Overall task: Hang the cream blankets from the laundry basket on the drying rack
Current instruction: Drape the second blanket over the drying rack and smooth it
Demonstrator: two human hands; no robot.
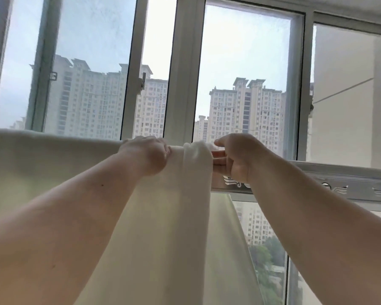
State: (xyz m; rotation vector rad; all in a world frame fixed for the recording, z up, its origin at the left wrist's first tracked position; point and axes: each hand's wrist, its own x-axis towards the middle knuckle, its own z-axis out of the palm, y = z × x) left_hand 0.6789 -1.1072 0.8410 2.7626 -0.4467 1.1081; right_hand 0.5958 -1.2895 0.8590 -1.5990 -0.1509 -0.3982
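Head view: left hand [149, 154] and right hand [233, 157] both gripping cream blanket [42, 170] draped over drying rack [339, 179].

Single head-worn view, tilted upward and forward, close behind raised forearms, facing the window [246, 73] and towers outside

Blanket [53, 172] hides the rack's left stretch, probably.

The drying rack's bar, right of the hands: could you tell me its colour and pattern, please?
Silver-grey drying rack bar, with cut-out ornamental shapes; head view.
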